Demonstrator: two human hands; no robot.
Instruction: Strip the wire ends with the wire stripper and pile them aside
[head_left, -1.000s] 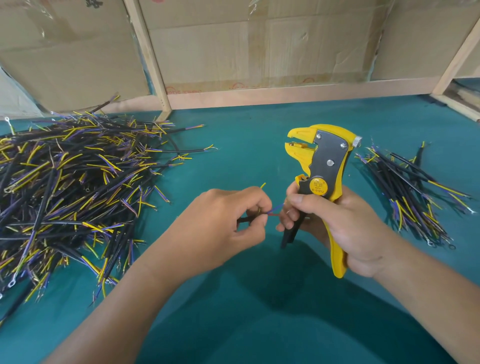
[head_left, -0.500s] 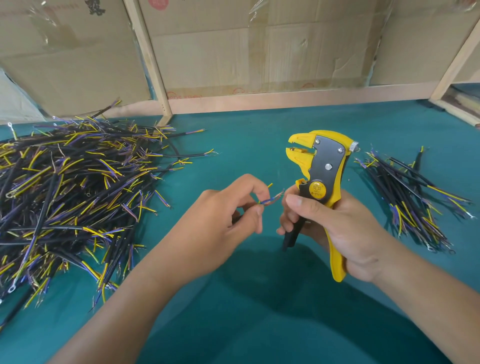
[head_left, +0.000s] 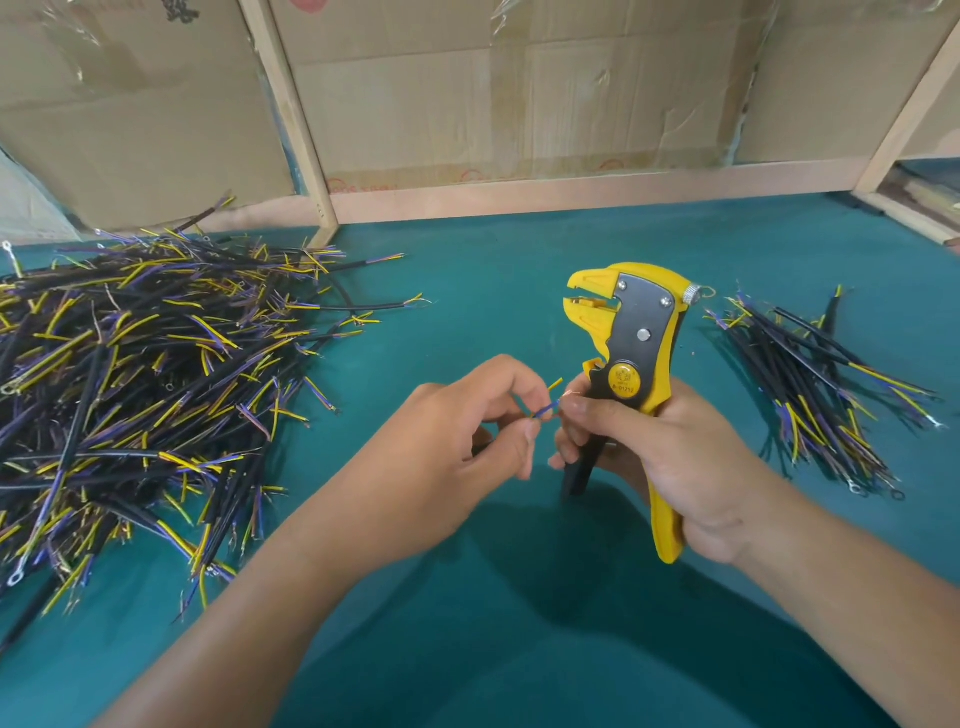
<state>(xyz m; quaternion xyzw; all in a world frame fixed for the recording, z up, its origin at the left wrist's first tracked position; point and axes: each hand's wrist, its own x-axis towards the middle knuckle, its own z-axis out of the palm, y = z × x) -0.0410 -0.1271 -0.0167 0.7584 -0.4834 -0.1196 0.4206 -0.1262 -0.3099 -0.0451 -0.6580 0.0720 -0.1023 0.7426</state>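
My left hand (head_left: 457, 441) pinches a short wire (head_left: 545, 408) whose blue and yellow cores stick out to the right. My right hand (head_left: 670, 457) grips the yellow wire stripper (head_left: 634, 338) upright by its handles, jaws at the top facing left. The thumb and fingertips of that hand touch the tip of the blue core. The black sheath of the wire is mostly hidden inside my left hand. A big heap of black cables (head_left: 130, 374) with yellow and purple ends lies at the left. A smaller pile of cables (head_left: 815, 384) lies at the right.
The work surface is a teal mat (head_left: 493, 623). A wooden frame (head_left: 519, 192) with cardboard panels closes off the back, with one upright post (head_left: 291, 119) at the left and a slanted one at the right.
My left hand has raised the wire a little and brought its blue core to the fingertips of my right hand. The stripper stays upright in the same grip.
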